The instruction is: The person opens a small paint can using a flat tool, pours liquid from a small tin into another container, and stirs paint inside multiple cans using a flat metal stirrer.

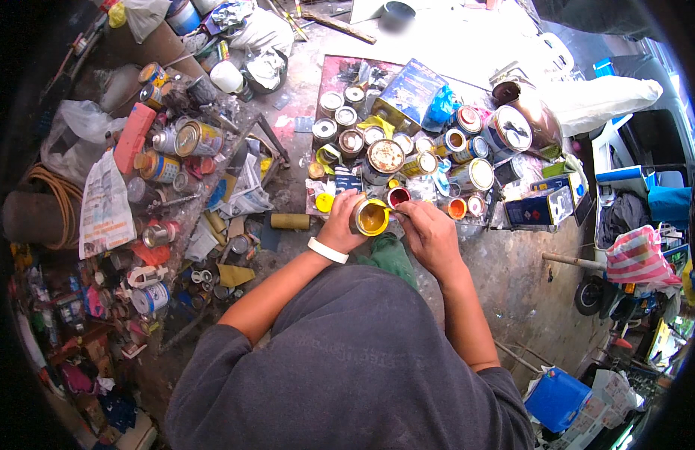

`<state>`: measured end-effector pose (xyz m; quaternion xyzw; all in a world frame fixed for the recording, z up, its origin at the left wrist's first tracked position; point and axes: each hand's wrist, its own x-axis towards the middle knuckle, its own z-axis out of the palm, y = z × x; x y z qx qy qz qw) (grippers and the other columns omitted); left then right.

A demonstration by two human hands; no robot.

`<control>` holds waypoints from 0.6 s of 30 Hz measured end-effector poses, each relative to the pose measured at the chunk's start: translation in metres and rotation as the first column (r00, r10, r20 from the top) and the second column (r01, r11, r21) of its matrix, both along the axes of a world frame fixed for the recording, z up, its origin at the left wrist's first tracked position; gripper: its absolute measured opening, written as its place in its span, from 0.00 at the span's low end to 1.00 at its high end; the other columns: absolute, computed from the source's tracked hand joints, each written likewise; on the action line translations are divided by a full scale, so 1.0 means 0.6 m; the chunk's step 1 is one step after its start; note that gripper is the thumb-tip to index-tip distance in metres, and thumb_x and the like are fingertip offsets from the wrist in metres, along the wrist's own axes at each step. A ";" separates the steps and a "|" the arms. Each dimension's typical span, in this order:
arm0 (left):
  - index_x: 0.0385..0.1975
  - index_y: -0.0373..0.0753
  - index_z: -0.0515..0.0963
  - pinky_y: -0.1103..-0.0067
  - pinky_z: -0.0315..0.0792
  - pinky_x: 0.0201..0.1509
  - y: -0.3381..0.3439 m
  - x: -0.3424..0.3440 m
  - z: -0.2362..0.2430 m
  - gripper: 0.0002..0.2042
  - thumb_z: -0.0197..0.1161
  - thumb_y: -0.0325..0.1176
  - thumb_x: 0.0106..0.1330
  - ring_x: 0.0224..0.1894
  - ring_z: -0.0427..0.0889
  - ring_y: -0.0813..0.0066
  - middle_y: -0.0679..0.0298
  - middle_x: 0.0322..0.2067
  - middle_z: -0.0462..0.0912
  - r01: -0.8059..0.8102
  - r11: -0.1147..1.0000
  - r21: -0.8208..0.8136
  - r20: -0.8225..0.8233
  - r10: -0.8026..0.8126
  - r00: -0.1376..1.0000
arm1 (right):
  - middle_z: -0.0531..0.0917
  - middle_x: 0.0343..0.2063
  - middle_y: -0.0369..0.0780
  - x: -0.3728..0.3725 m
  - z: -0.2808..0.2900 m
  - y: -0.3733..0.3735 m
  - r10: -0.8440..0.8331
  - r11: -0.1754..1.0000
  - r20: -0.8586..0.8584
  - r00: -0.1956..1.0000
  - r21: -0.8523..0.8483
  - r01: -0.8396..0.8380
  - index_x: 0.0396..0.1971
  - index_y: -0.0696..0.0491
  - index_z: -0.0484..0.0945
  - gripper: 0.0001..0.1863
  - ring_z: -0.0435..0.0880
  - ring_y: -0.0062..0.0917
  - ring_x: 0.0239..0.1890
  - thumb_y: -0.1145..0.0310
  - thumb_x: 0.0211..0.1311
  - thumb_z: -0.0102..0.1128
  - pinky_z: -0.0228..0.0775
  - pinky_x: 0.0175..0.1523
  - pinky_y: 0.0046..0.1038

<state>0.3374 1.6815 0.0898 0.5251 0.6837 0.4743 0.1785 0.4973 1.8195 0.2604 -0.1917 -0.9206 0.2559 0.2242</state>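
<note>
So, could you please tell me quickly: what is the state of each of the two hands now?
Left hand: closed around an open paint can.
Right hand: closed, pinching a thin stick-like tool; its exact kind cannot be told.

Faint lettering crosses the shirt (366,390), too dim to make out. Fine columns of print fill the newspaper (106,217). Labels with markings too small to read wrap the yellow-blue can (205,140) and the white-blue can (150,298). The navy tin (531,212) bears pale printing, likewise too small.
</note>
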 end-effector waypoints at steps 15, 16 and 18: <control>0.65 0.38 0.67 0.59 0.65 0.73 0.004 0.003 0.000 0.44 0.84 0.34 0.45 0.69 0.67 0.45 0.48 0.64 0.69 -0.052 0.997 -0.050 0.064 0.056 0.996 | 0.84 0.37 0.40 0.101 -0.095 0.024 -0.713 0.156 0.029 0.701 -0.967 0.200 0.50 0.58 0.76 0.11 0.87 0.22 0.30 0.66 0.77 0.55 0.77 0.34 0.22; 0.65 0.38 0.67 0.59 0.65 0.73 0.004 0.003 0.004 0.44 0.84 0.35 0.45 0.69 0.67 0.45 0.49 0.64 0.69 -0.044 0.998 -0.049 0.068 0.047 0.997 | 0.84 0.37 0.40 0.104 -0.092 0.025 -0.715 0.165 0.021 0.699 -0.966 0.198 0.50 0.58 0.76 0.11 0.86 0.22 0.31 0.66 0.77 0.55 0.77 0.34 0.22; 0.65 0.38 0.67 0.59 0.64 0.74 0.005 0.004 0.009 0.44 0.84 0.35 0.44 0.70 0.67 0.45 0.49 0.64 0.70 -0.033 0.999 -0.041 0.078 0.036 0.996 | 0.84 0.36 0.39 0.108 -0.087 0.026 -0.717 0.183 0.004 0.697 -0.964 0.193 0.50 0.57 0.76 0.11 0.86 0.22 0.31 0.66 0.78 0.54 0.77 0.34 0.22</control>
